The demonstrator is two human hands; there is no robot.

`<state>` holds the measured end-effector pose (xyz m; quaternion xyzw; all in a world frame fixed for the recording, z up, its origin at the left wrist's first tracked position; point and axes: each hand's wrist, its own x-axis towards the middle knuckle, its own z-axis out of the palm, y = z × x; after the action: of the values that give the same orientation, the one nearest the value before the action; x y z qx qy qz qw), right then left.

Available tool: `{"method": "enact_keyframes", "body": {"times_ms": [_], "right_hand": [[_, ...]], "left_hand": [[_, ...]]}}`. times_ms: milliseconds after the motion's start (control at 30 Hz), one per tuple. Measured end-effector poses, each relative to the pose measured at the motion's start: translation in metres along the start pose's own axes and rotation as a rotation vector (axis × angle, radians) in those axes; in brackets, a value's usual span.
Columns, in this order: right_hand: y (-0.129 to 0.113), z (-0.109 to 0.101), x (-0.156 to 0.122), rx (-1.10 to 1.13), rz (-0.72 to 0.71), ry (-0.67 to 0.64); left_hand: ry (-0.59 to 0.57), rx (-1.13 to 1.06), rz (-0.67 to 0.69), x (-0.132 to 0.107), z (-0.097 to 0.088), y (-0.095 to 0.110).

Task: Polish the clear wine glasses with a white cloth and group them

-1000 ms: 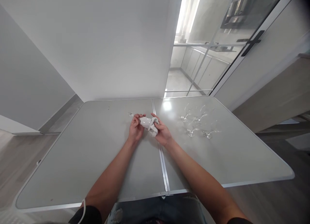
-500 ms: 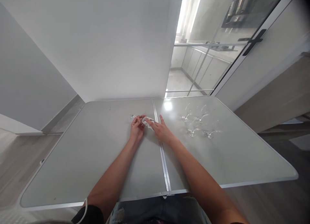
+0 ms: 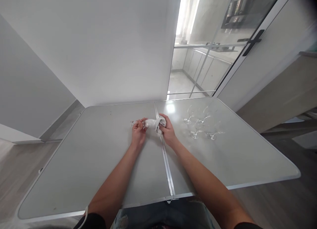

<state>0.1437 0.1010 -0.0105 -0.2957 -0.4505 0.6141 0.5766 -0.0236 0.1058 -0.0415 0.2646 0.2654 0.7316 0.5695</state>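
Observation:
My left hand (image 3: 139, 131) is closed around the stem end of a clear stemmed glass (image 3: 133, 123), held sideways above the table with its foot pointing left. A white cloth (image 3: 158, 125) sits at the bowl end of that glass, partly inside or against it; I cannot tell how far in it goes. My right hand (image 3: 168, 130) grips the cloth, fingers curled over it near the table's centre seam. To the right, several clear stemmed glasses (image 3: 195, 134) stand in a loose group, their thin bowls hard to make out.
The pale grey folding table (image 3: 99, 169) has a metal rim and a metal seam (image 3: 169, 176) down its middle. A white wall (image 3: 123, 57) rises at the far edge. Behind it on the right is a glass-paned door (image 3: 223, 60) with a black handle (image 3: 254, 42).
My right hand has turned and drawn in around the cloth, which now shows as a bunched mass at the glass's bowl end. The view has shifted slightly.

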Motion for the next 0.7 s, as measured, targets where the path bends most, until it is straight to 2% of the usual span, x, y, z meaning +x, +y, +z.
{"method": "enact_keyframes", "body": {"times_ms": [67, 133, 233, 300, 333, 400, 500, 600, 700], "right_hand": [[-0.001, 0.000, -0.004, -0.244, -0.126, -0.033], [-0.002, 0.000, -0.009, -0.369, -0.209, 0.020], [0.000, 0.000, -0.009, -0.261, -0.283, 0.313], [0.002, 0.001, -0.004, -0.061, -0.258, 0.413], [0.003, 0.001, -0.002, 0.052, -0.217, 0.393], [0.006, 0.004, 0.002, 0.258, -0.090, 0.267], [0.009, 0.008, 0.004, 0.433, 0.048, 0.102], [0.008, 0.008, 0.004, 0.480, 0.027, 0.121], [0.003, 0.000, 0.008, 0.450, -0.077, 0.262]], "left_hand": [[0.041, 0.005, 0.009, 0.002, -0.003, -0.001], [0.076, -0.005, 0.026, 0.004, -0.006, -0.001], [0.126, -0.061, 0.066, 0.005, -0.009, -0.001], [0.124, -0.078, 0.087, 0.004, -0.006, -0.001], [0.103, -0.069, 0.093, 0.003, -0.004, -0.002], [0.026, -0.004, 0.109, -0.001, 0.002, -0.003], [-0.093, 0.176, 0.164, -0.006, 0.010, -0.007], [-0.149, 0.331, 0.160, -0.010, 0.014, -0.010], [-0.225, 0.397, -0.008, -0.015, 0.017, -0.011]]}}
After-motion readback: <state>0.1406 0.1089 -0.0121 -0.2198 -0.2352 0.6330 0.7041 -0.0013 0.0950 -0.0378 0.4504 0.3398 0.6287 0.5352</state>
